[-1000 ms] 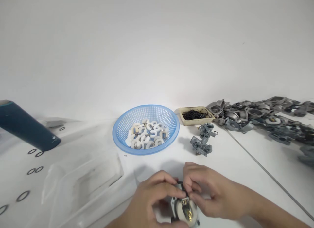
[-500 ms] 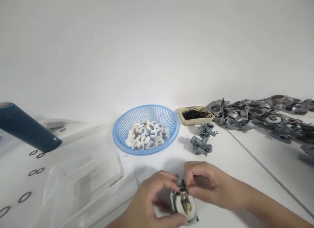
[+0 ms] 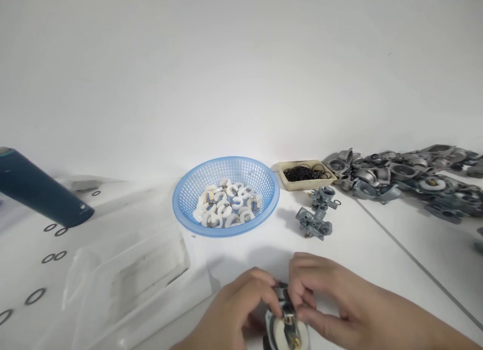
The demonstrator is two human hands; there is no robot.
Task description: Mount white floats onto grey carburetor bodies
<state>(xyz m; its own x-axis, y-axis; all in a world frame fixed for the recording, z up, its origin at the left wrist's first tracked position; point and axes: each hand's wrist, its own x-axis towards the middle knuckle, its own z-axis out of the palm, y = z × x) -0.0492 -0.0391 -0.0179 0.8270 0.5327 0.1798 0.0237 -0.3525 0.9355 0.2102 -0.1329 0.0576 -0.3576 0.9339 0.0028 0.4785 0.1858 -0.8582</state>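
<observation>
Both my hands meet at the bottom edge of the head view around a small metal carburetor body (image 3: 286, 331) with a white float and brass parts showing. My left hand (image 3: 230, 315) grips its left side, fingers curled. My right hand (image 3: 332, 302) pinches at the top of the part with thumb and forefinger. Whatever small piece sits between those fingertips is hidden. Beyond the hands, two grey carburetor bodies (image 3: 315, 219) lie on the white table.
A blue mesh basket (image 3: 181, 201) holds several white floats. A beige tray (image 3: 289, 181) contains black O-rings. Cast metal parts (image 3: 407, 176) are piled at the right. A clear plastic lid (image 3: 128, 274), loose black rings (image 3: 53, 257) and a dark teal cylinder (image 3: 37, 191) lie left.
The view has shifted slightly, so the hands and part sit lower in frame. My right fingers have closed down over the top of the carburetor body.
</observation>
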